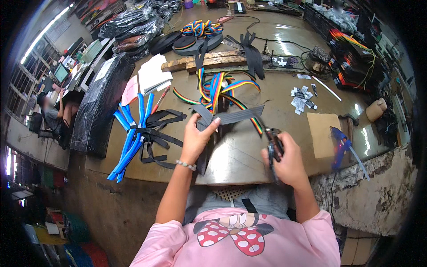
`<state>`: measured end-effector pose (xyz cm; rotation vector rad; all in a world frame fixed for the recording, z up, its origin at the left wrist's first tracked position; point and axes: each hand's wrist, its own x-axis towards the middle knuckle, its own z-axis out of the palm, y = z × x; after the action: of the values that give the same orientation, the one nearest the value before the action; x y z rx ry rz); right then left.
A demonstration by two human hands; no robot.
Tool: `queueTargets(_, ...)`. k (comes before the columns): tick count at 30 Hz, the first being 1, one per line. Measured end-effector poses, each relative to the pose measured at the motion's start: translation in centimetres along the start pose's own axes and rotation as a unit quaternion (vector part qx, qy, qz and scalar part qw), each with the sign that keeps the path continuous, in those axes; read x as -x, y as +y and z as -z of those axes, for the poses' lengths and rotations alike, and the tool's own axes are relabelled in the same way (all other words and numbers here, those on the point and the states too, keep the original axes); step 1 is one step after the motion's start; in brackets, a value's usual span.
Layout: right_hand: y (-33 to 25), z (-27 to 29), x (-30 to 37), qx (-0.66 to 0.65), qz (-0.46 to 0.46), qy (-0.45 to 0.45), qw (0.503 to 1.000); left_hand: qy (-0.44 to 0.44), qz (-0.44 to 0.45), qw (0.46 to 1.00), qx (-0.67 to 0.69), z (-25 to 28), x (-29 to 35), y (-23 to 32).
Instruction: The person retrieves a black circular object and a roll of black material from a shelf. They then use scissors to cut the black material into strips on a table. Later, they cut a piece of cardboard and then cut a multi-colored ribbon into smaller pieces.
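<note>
My left hand (199, 135) is closed on a dark grey webbing strap (238, 116), pinching its folded part between thumb and fingers. One free end of the strap reaches out to the right. My right hand (285, 159) grips what look like black-handled scissors (275, 146), held near the table's front edge and apart from the strap; motion blurs them a little. Just beyond my left hand lies a tangle of rainbow-striped ribbons (216, 89). One striped ribbon (255, 125) passes beneath the grey strap's end.
Left of me lie blue tubes (141, 120) with black straps (155, 133) and white papers (154, 73). At right are small labels (302, 99), brown paper (321, 133) and a blue glue gun (340, 144). Wooden bars (213, 61) and webbing rolls (195, 43) stand farther back. A person (54, 111) sits far left.
</note>
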<state>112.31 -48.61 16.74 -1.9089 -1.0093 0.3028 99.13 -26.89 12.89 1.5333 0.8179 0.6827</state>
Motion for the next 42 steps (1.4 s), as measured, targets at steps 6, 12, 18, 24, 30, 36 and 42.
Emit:
queueTargets(6,-0.6,-3.2,-1.8,0.134,0.028,-0.072,0.988,0.016,0.028,0.988,0.152,-0.9,1.4,-1.1)
queueTargets(12,-0.2,-3.7,-2.8,0.178,0.033,-0.098,0.979,0.001,0.028,0.965,0.261,-0.7,1.6,-1.5)
queueTargets(18,-0.9,-4.8,-2.9,0.166,0.059,-0.087,0.981,0.006,0.034,0.948,0.318,-0.6,1.9,-1.6)
queueTargets(24,-1.0,-4.8,-4.1,0.165,0.102,-0.083,0.978,-0.046,0.034,0.942,0.330,-0.5,2.1,-1.9)
queueTargets(30,0.0,-4.1,-6.2,0.178,0.148,-0.110,0.967,-0.086,0.023,0.944,0.318,-0.2,2.3,-1.8)
queueTargets(36,1.3,-4.8,-6.7,0.182,0.177,-0.108,0.961,-0.087,0.026,0.950,0.297,-0.2,2.2,-2.3)
queueTargets(42,1.5,-4.2,-5.9,0.162,0.150,-0.136,0.966,-0.078,0.032,0.911,0.403,-0.2,1.9,-2.1)
